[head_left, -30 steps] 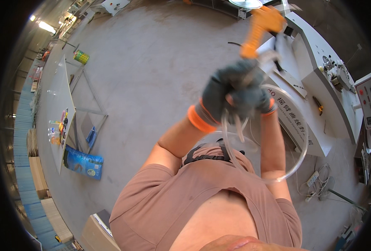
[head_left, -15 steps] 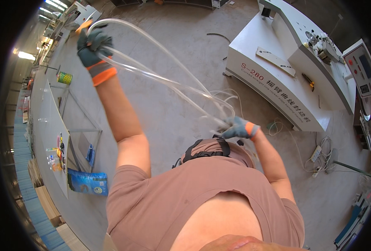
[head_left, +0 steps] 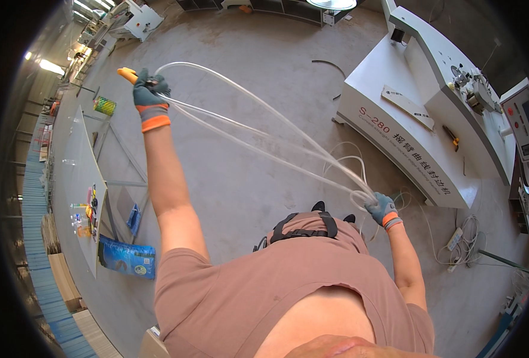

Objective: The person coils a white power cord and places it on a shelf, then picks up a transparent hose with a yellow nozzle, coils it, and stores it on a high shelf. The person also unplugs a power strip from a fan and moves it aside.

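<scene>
In the head view, the clear tube (head_left: pixel 336 161) runs in several strands across the person's front, above the floor (head_left: pixel 246 197), between two gloved hands set well apart. The left hand (head_left: pixel 150 98) is reached far out, its fingers curled around the far end of the strands and an orange tool (head_left: pixel 128 74) that juts out beyond the glove. The right hand (head_left: pixel 382 209), near the waist, has its fingers drawn together around the gathered strands. Main risk, in this inspector's judgement: uneven strand lengths and a shared left grip could let one strand slip, loosening the bundle into a tangle. A second risk is snagging: thin loose loops beside the right hand lie toward the white machine (head_left: pixel 372 98), and a cable heap (head_left: pixel 470 235) lies on the floor farther right. Any slack dropping near the shoes (head_left: pixel 318 206) could catch a foot. Not verifiable: the left fingertips and the tool's working end are covered by the glove; the tube's ends cannot be traced; whether the thin loops belong to the same tube cannot be told. The shoes are mostly hidden by the body, and the dark rim cuts off the surroundings.
</scene>
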### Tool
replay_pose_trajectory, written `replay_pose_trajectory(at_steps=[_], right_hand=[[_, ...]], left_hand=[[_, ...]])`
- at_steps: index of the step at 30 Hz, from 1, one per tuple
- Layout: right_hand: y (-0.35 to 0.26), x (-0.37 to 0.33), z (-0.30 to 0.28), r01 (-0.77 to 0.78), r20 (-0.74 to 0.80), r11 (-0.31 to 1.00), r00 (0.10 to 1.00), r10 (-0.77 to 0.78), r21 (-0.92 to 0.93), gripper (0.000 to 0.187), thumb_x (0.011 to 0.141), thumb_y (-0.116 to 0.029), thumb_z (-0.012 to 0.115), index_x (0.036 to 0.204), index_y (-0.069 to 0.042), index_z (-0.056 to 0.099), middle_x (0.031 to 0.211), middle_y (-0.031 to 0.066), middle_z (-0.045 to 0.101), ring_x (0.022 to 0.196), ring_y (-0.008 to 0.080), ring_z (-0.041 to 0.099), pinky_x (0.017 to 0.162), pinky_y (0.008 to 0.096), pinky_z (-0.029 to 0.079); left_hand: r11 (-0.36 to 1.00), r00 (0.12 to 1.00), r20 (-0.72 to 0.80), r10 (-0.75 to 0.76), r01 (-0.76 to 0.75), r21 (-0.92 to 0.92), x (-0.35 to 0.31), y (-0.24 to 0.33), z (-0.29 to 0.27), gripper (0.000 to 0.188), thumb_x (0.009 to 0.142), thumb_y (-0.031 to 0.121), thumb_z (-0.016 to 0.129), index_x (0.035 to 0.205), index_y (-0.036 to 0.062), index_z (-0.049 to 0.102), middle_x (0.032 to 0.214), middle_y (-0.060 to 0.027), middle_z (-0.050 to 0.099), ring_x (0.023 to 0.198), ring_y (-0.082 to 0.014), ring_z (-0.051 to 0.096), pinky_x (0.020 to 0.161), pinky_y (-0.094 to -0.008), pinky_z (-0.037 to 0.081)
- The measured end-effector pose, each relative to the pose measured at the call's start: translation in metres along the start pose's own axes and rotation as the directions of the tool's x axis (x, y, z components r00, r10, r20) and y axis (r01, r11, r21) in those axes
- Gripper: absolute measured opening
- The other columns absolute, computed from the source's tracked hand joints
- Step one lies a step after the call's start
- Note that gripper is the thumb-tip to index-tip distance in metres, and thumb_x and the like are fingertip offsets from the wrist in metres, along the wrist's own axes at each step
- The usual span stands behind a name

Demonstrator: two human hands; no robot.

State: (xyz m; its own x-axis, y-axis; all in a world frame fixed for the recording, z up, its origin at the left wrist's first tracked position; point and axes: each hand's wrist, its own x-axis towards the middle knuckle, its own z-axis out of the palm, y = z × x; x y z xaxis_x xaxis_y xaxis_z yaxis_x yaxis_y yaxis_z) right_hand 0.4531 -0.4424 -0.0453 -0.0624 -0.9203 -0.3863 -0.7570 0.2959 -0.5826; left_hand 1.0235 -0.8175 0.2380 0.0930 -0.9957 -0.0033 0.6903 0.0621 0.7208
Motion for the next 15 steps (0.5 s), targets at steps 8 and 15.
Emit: replay_pose_trajectory(at_steps=[8,15], right_hand=[[0.057,0.036,-0.043,-0.195,0.01,0.795,0.973,0.232,0.575,0.023,0.083,-0.02,0.071,0.099,-0.003,0.071,0.085,0.0087,0.069,0.073,0.0186,0.064,0.068,0.034,0.053],[0.028,0.01,-0.058,-0.12,0.132,0.96,0.987,0.089,0.253,0.043,0.083,-0.044,0.069,0.098,-0.004,0.069,0.087,0.0111,0.068,0.083,0.022,0.063,0.079,0.0345,0.05]], left_hand=[[0.951,0.981,0.098,0.166,-0.185,0.246,-0.008,-0.058,0.018,0.022,0.092,0.019,0.066,0.082,0.0139,0.047,0.06,0.0006,0.044,0.046,-0.0089,0.04,0.04,-0.0245,0.032],[0.97,0.977,0.024,-0.213,0.208,0.126,0.043,-0.027,-0.045,0.033,0.092,0.034,0.062,0.074,0.0153,0.043,0.068,-0.0025,0.045,0.05,-0.0132,0.035,0.049,-0.0276,0.03]])
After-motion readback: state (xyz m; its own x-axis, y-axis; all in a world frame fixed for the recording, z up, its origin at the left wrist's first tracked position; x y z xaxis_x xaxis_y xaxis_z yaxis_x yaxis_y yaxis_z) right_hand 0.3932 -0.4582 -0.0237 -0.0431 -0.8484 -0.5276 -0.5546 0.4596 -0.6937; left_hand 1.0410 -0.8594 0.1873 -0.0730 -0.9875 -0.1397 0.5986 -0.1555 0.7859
